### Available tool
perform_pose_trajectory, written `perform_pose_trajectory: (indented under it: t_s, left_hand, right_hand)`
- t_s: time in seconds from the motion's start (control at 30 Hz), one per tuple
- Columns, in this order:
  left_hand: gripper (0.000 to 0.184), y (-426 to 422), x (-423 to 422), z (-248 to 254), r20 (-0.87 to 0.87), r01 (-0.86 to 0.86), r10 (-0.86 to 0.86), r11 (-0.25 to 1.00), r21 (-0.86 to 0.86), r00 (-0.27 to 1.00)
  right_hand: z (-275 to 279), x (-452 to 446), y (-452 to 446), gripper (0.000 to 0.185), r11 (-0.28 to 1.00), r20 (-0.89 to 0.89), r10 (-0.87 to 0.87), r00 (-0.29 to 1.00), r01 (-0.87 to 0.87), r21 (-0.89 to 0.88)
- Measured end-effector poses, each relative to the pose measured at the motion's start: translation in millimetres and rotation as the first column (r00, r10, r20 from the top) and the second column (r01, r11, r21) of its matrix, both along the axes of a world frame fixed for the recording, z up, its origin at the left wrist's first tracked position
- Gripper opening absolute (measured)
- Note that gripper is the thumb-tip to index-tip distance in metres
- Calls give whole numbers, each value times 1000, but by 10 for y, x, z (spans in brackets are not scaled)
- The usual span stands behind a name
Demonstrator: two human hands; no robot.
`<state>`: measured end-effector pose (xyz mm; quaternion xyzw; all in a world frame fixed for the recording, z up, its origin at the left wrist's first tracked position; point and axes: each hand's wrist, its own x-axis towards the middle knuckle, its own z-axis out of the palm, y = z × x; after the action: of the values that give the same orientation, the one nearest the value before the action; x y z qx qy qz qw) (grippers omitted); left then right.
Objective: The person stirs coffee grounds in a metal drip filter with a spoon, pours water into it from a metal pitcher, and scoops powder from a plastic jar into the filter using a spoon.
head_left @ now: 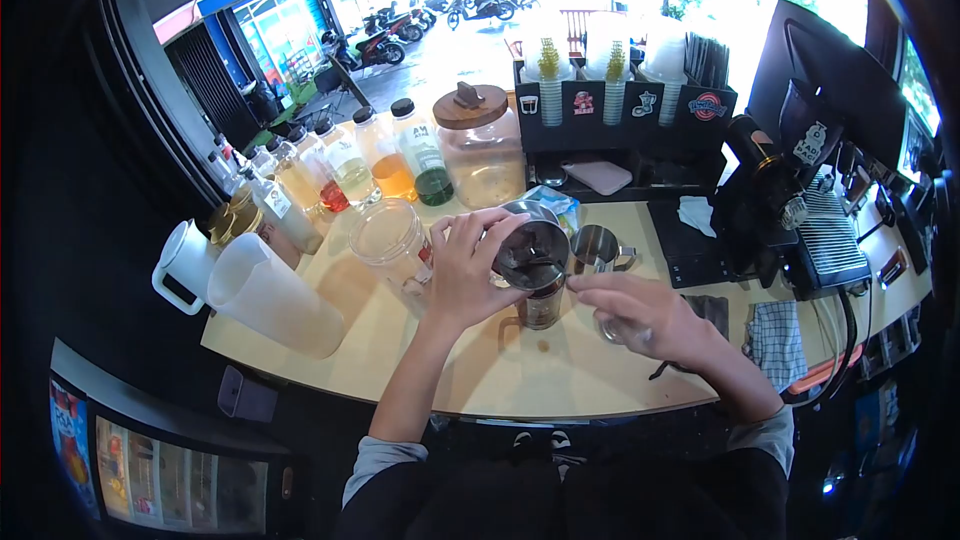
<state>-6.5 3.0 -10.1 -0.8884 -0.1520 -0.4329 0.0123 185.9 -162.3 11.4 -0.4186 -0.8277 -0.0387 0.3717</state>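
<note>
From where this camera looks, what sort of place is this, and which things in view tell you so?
Probably a small café or drinks stall: stacked clear cups stand in a black holder, bottles of coloured liquid line the counter, and what looks like a coffee machine sits at the right.

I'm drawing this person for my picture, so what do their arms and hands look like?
Draw a left hand and a right hand, both bare, with no gloves. The forearms are bare too. Near the elbows, draw light grey sleeves, the left sleeve and the right sleeve. Between the arms, colour the clothes black.
</note>
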Motion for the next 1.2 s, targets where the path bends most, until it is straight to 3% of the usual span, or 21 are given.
perform_pose_trajectory:
  t_s: [0.13,0.33,0.57,0.8,0.87,0.9,0.97,1.0,1.07,1.1,1.17,1.2]
  left_hand:
    - [84,32,10,18,8,26,-25,989,-143,1000]
    - [80,91,90,-22,-29,72,-87,939,-337,996]
    - [82,143,123,-45,-133,30,-98,897,-441,986]
    - [86,127,94,-10,-94,74,-128,897,-436,987]
    - [89,99,65,19,73,141,-122,915,-378,990]
    - [89,57,51,88,73,141,-122,916,-376,990]
    - [72,-50,12,240,51,100,-95,988,-118,994]
    - [72,-57,22,249,51,98,-92,988,-118,994]
    - [51,-73,72,261,-21,184,-183,974,131,983]
    - [51,-78,84,265,-19,182,-181,975,131,983]
    - [28,-82,110,283,-41,155,-149,965,214,988]
    - [28,-81,112,282,-41,158,-152,964,216,987]
  right_hand:
    - [98,6,-37,25,998,-196,46,980,-38,44]
    - [106,-9,-59,20,996,-316,14,949,13,83]
    - [18,-16,92,20,993,-320,-62,945,90,74]
    - [17,-80,193,27,995,-277,-100,956,100,-17]
    - [28,-88,222,29,995,-259,-101,961,96,-34]
    - [26,-92,244,32,995,-254,-92,963,81,-55]
    - [15,-106,293,36,995,-249,-81,965,64,-78]
    - [9,-114,322,37,996,-207,-81,975,70,-60]
    - [35,-132,365,39,996,-164,-78,983,72,-43]
    - [68,-141,386,41,999,-142,-52,988,50,-15]
    - [114,-141,369,42,999,-119,-28,992,30,15]
    - [133,-139,342,42,999,-169,-38,985,36,-14]
